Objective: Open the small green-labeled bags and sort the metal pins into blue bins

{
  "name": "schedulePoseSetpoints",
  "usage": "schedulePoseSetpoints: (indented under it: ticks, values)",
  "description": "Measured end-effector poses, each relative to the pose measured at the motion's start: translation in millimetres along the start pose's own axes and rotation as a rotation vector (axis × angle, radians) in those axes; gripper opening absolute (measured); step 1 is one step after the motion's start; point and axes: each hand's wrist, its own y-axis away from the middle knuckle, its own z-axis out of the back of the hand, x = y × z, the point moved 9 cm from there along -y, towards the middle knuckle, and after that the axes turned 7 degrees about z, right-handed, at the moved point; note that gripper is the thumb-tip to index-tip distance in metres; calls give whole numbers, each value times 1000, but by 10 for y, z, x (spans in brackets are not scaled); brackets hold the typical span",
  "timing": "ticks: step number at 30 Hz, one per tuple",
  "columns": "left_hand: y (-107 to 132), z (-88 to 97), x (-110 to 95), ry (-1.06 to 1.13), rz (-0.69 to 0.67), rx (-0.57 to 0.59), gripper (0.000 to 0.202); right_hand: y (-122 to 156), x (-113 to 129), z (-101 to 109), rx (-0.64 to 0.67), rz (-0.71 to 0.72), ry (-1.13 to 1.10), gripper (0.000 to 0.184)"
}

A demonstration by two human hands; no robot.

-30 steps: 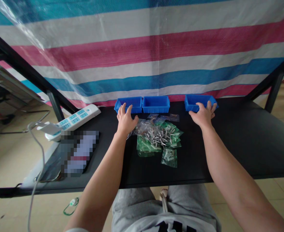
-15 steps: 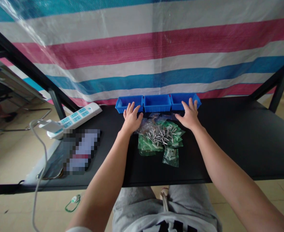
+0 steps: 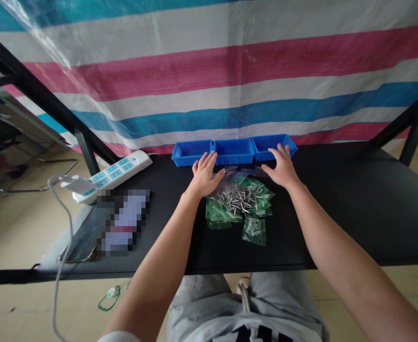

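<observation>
Three small blue plastic bins stand side by side at the back of the black table (image 3: 355, 213): left bin (image 3: 190, 153), middle bin (image 3: 233, 151), right bin (image 3: 272, 146). My left hand (image 3: 204, 176) lies open just in front of the left and middle bins, fingers spread, holding nothing. Open too, my right hand (image 3: 282, 168) rests in front of the right bin with its fingertips at the bin's near wall. Between the hands lies a heap of small clear and green plastic bags (image 3: 242, 204) with loose metal pins on top.
A white power strip (image 3: 114, 175) with a cable lies at the table's left. A blurred flat object (image 3: 123, 222) sits near it. A striped tarp (image 3: 230, 71) hangs behind the table. Black frame posts stand at both ends.
My right hand slid the right bin leftward until it joined the other two. My left hand drew back from the left bin and moved slightly right.
</observation>
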Motion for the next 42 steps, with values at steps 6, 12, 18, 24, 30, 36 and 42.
schedulePoseSetpoints:
  ticks: [6, 12, 18, 24, 30, 36, 42]
  values:
    - [8, -28, -113, -40, -103, 21, 59, 37, 75, 108, -93, -41, 54, 63]
    - [-8, -83, -126, -24, -118, 66, 63, 58, 156, 6, -11, -16, 63, 62]
    - [-44, 107, 18, 3, -24, -102, 54, 77, 196, 34, -20, 8, 78, 62]
    - [-93, 158, 404, -83, 160, -160, 60, 77, 239, 102, -77, 38, 102, 54]
    - [-116, 128, 444, -48, 121, -159, 61, 70, 218, 82, -116, 140, 67, 54]
    - [-56, 263, 283, 40, 69, -202, 54, 75, 297, 238, -219, 176, -58, 38]
    - [70, -75, -160, 115, -183, 229, 66, 148, 548, -141, 162, 158, -330, 45]
